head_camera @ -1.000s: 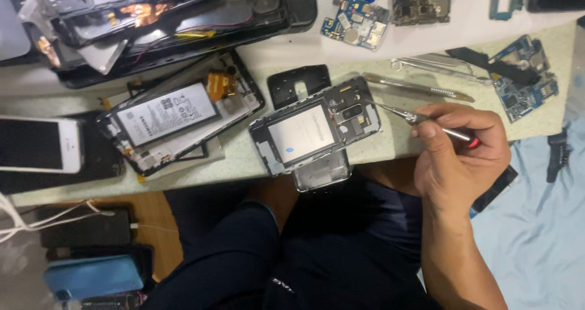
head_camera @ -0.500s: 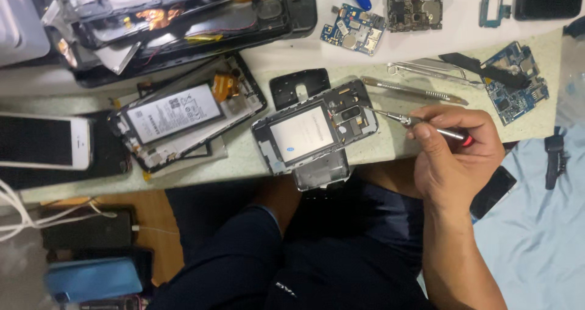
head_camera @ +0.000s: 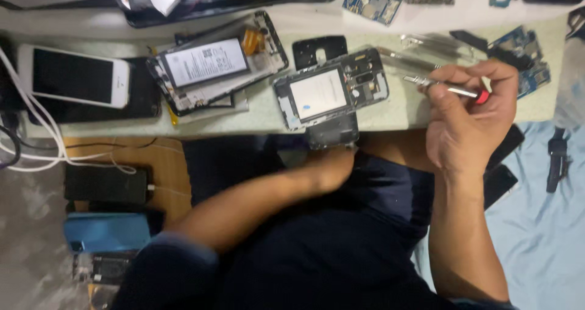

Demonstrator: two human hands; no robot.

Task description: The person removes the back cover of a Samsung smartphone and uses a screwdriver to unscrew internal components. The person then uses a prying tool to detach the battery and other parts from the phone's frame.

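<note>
An opened phone (head_camera: 319, 94), its back removed and a pale battery showing, lies at the near edge of the table and overhangs it. My left hand (head_camera: 334, 161) comes up from below to the phone's near end, with its fingers hidden under the phone. My right hand (head_camera: 466, 118) grips a slim metal screwdriver (head_camera: 440, 88) with a red end. The screwdriver tip points left and stops just short of the phone's right edge, near the camera module.
A second opened phone (head_camera: 213, 66) with a white-labelled battery lies to the left, next to a white phone (head_camera: 76, 77). Circuit boards (head_camera: 373, 0), tweezers (head_camera: 426, 42) and a black back cover (head_camera: 319, 49) lie behind. White cables (head_camera: 36, 154), a dark phone (head_camera: 105, 185) and a blue case (head_camera: 106, 232) are at lower left.
The view has shifted, so the table now sits higher in frame. The screwdriver tip has come off the phone's right edge. My left forearm shows more.
</note>
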